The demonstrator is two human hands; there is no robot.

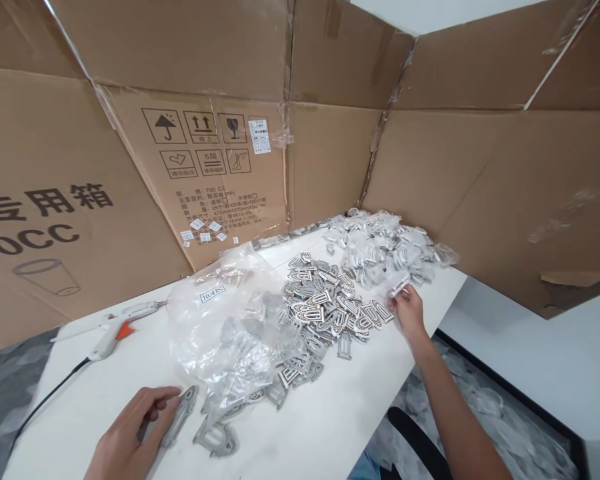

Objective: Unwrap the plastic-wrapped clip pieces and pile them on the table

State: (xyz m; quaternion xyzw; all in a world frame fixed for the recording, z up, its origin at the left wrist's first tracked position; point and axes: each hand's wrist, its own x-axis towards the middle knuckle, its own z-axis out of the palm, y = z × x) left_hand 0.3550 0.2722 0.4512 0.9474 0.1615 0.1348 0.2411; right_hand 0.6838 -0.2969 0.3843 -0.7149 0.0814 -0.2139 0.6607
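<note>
Watching remotely, I have the left hand lightly pinching a gray metal piece on its right, long axis slanting away rightward over the bench. My right hand, nearer the loose pile, grips a pale piece between fingertips.

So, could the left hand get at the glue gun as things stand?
Probably yes: only white tabletop shows between the left hand and the glue gun, though that hand is at a grey piece.
</note>
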